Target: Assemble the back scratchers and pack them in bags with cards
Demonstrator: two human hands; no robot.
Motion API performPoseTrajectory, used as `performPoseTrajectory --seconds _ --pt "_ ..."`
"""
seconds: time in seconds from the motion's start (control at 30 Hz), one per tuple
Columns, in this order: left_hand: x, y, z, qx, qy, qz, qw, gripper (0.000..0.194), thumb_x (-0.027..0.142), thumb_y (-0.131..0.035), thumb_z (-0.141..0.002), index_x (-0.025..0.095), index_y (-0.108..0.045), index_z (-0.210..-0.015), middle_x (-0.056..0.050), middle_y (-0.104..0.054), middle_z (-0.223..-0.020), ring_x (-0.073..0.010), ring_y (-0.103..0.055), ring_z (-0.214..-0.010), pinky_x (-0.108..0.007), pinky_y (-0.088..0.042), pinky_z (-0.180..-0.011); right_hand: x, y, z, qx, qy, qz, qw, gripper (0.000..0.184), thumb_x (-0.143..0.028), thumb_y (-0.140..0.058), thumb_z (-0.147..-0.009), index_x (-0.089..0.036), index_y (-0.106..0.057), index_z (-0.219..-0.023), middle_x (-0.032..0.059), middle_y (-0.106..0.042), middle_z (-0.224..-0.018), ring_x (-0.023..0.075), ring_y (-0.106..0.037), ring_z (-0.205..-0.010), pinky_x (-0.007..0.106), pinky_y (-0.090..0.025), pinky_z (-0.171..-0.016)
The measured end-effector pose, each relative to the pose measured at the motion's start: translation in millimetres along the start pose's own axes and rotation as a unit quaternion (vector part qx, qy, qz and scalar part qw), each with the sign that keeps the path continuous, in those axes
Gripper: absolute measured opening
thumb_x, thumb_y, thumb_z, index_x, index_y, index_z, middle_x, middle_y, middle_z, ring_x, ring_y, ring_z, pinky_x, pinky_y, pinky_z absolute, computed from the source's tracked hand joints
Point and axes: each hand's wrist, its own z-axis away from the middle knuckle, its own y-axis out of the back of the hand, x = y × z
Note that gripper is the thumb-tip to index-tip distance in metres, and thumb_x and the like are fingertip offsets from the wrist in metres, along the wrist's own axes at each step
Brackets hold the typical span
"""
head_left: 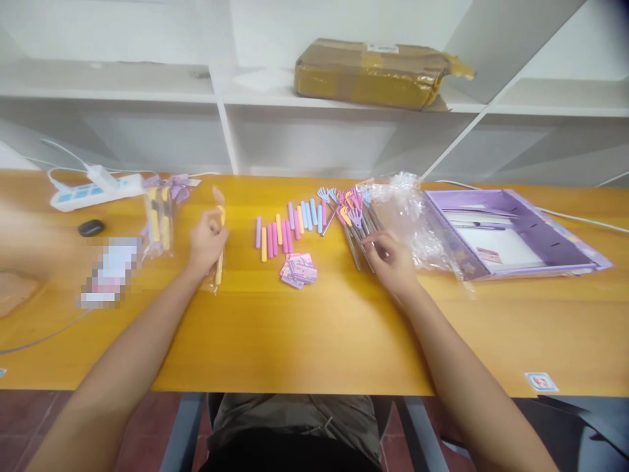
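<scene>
Left hand (209,239) is grasping a slim yellow stick (219,267) in thin clear wrap, over the smooth wood-grain tabletop (304,341). Right hand (393,262) is holding its fingers curled at the shiny, claw-topped metal rods (354,218); can't tell if it's gripping one. Rods are lying piled beside crumpled clear plastic (427,236). Between hands, smooth pastel cylinders (270,241) are forming an uneven row; flat cards (298,270) are overlapping nearby. Rectangular purple box (533,229) is standing open, right.

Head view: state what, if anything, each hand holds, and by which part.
The left hand holds a wrapped yellow stick by its upper part. The right hand is at the metal shafts, below their claw heads; its grip cannot be told.
</scene>
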Motion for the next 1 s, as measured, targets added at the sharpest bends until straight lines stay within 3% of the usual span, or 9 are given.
performPoseTrajectory --seconds 0.1,0.23,0.47,0.53,0.63,0.7,0.77,0.87,1.0 --pt "17.6 -8.7 20.0 -0.038 -0.074 0.149 0.985 0.042 0.021 -0.059 -0.079 0.025 -0.059 -0.121 0.007 -0.041 -0.069 -0.0138 -0.044 -0.060 -0.026 -0.039 -0.061 -16.1 -4.3 2.2 -0.011 0.018 -0.014 1.000 0.018 -0.030 -0.057 -0.105 -0.024 -0.074 -0.103 0.0077 -0.069 -0.100 0.0193 -0.059 -0.076 0.035 -0.047 -0.069" --pt "43.8 -16.8 61.7 -0.187 -0.097 0.286 0.935 0.033 0.022 -0.061 -0.079 0.025 -0.051 -0.110 0.007 -0.050 -0.077 -0.0079 -0.031 -0.051 -0.022 -0.026 -0.050 -38.8 -16.8 8.4 -0.057 0.012 -0.061 0.996 0.017 -0.030 -0.060 -0.105 -0.023 -0.069 -0.117 0.0075 -0.067 -0.105 0.0172 -0.057 -0.072 0.034 -0.048 -0.069" --pt "65.6 -18.1 104.0 -0.466 -0.133 0.337 0.807 0.021 0.014 -0.064 -0.081 0.021 -0.050 -0.094 0.005 -0.042 -0.082 -0.0079 -0.035 -0.064 -0.019 -0.030 -0.058 -66.8 -47.9 24.5 -0.123 -0.145 -0.278 0.941 0.071 -0.052 -0.074 -0.099 -0.027 -0.038 -0.155 0.0092 -0.065 -0.124 0.0127 -0.063 -0.070 0.026 -0.049 -0.052" --pt "65.6 -22.5 102.5 -0.488 -0.149 0.342 0.789 0.019 0.013 -0.064 -0.082 0.021 -0.048 -0.088 0.004 -0.042 -0.082 -0.0091 -0.038 -0.068 -0.020 -0.034 -0.061 -70.0 -52.8 25.7 -0.129 -0.190 -0.319 0.920 0.065 -0.057 -0.073 -0.098 -0.025 -0.045 -0.148 0.0014 -0.067 -0.097 0.0109 -0.059 -0.058 0.024 -0.045 -0.046" --pt "65.2 -34.0 99.4 -0.423 -0.187 0.400 0.791 0.018 0.016 -0.070 -0.088 0.019 -0.053 -0.091 0.000 -0.051 -0.093 -0.0135 -0.052 -0.085 -0.026 -0.048 -0.078 -73.7 -55.9 26.3 -0.133 -0.203 -0.353 0.904 0.050 -0.057 -0.069 -0.101 -0.021 -0.054 -0.132 -0.0068 -0.059 -0.069 0.0097 -0.052 -0.049 0.022 -0.044 -0.046" --pt "66.0 -40.6 99.9 -0.389 -0.154 0.461 0.782 0.029 0.021 -0.077 -0.090 0.021 -0.056 -0.111 -0.004 -0.057 -0.110 -0.0162 -0.062 -0.096 -0.031 -0.054 -0.086 -77.2 -57.7 28.1 -0.144 -0.188 -0.375 0.896 0.050 -0.055 -0.069 -0.101 -0.022 -0.052 -0.134 -0.0063 -0.062 -0.071 0.0101 -0.055 -0.052 0.023 -0.047 -0.049" --pt "67.3 -42.6 101.8 -0.442 -0.068 0.485 0.751 0.055 0.028 -0.082 -0.091 0.026 -0.048 -0.134 -0.006 -0.062 -0.119 -0.0181 -0.071 -0.093 -0.033 -0.060 -0.081 -81.4 -60.8 31.4 -0.162 -0.165 -0.382 0.895 0.050 -0.051 -0.068 -0.102 -0.024 -0.048 -0.139 -0.0029 -0.067 -0.084 0.0103 -0.059 -0.056 0.024 -0.051 -0.053" --pt "69.6 -37.2 104.3 -0.587 0.025 0.420 0.691 0.077 0.040 -0.082 -0.095 0.024 -0.035 -0.153 -0.005 -0.074 -0.097 -0.0211 -0.076 -0.071 -0.033 -0.061 -0.065 -86.0 -66.6 36.4 -0.172 -0.096 -0.313 0.929 0.052 -0.036 -0.068 -0.102 -0.026 -0.044 -0.147 0.0044 -0.068 -0.108 0.0109 -0.061 -0.066 0.026 -0.054 -0.058" --pt "72.7 -27.8 106.2 -0.642 0.043 0.326 0.693 0.073 0.048 -0.074 -0.101 0.017 -0.037 -0.155 -0.001 -0.074 -0.073 -0.0200 -0.072 -0.058 -0.028 -0.056 -0.056 -82.0 -71.4 37.8 -0.135 0.010 -0.173 0.976 0.064 -0.022 -0.067 -0.099 -0.025 -0.038 -0.155 0.0108 -0.061 -0.124 0.0130 -0.061 -0.073 0.030 -0.057 -0.064"
